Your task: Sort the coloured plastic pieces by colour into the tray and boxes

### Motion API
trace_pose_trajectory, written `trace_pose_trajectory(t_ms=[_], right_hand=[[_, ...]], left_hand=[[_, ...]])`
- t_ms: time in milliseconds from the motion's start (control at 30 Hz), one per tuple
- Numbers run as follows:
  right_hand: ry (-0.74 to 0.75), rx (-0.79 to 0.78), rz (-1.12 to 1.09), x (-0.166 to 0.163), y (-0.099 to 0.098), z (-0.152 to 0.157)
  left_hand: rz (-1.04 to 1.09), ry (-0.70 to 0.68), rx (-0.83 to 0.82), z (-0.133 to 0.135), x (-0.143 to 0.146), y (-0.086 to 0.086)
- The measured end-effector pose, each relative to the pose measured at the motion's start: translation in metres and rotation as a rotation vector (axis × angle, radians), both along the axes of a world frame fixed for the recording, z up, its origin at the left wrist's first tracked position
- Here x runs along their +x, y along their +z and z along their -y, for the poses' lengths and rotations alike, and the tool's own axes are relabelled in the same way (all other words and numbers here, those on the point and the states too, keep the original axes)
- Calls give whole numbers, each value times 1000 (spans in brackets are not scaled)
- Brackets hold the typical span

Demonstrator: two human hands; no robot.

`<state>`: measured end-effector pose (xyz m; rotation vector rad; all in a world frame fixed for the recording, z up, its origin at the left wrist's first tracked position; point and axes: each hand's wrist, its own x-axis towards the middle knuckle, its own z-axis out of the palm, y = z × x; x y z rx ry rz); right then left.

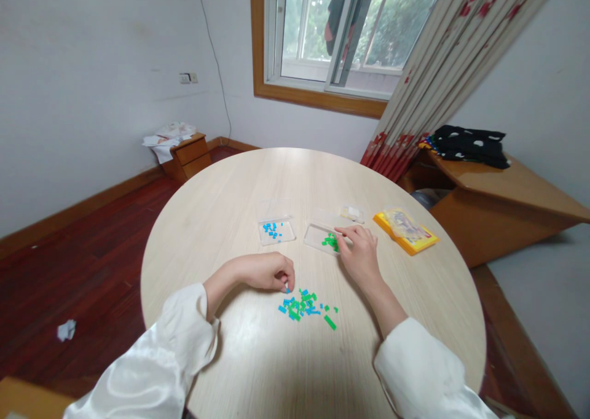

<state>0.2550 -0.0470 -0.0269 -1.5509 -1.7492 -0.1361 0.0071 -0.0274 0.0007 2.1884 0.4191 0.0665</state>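
At a round, pale wood-grain table [239, 188], a person in glossy white sleeves is working with both hands. At left, the left hand [267, 271] is curling low over the tabletop, its thumb and forefinger pinching a tiny blue piece [288, 290]. Just beyond it, a shallow clear box [278, 242] is holding scattered bright-blue pieces [271, 230]. At center, a loose heap [302, 305] of blue and green pieces is lying on the bare wood; the bits are looking small, flat-sided and plastic, mostly short, with one longer green strip [330, 322] resting at the near right edge. Farther right, a second clear box [314, 234] is containing clustered vivid-green pieces [329, 241]. The right hand [362, 253] is hovering at its right side, fingers partly spread; whether it is gripping anything cannot be told. At far right, a yellow package [410, 241] is lying flat.
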Motion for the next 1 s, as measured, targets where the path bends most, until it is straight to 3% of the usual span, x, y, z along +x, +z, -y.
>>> trace_pose_trajectory(t_ms=[100,367,567,800,1000], right_hand=[[11,-7,-10,1,-2,1],[41,-2,-42,-3,-4,4],[68,-11,-51,-8,0,6],[82,-4,-41,-11,4,8],[78,-16,-53,-13,7,6]], left_hand=[[30,104,4,-3,-2,3],[224,664,266,-19,-7,-4],[255,828,346,-25,-8,-13],[300,738,288,-18,-3,-10],[201,235,176,5,12,-7]])
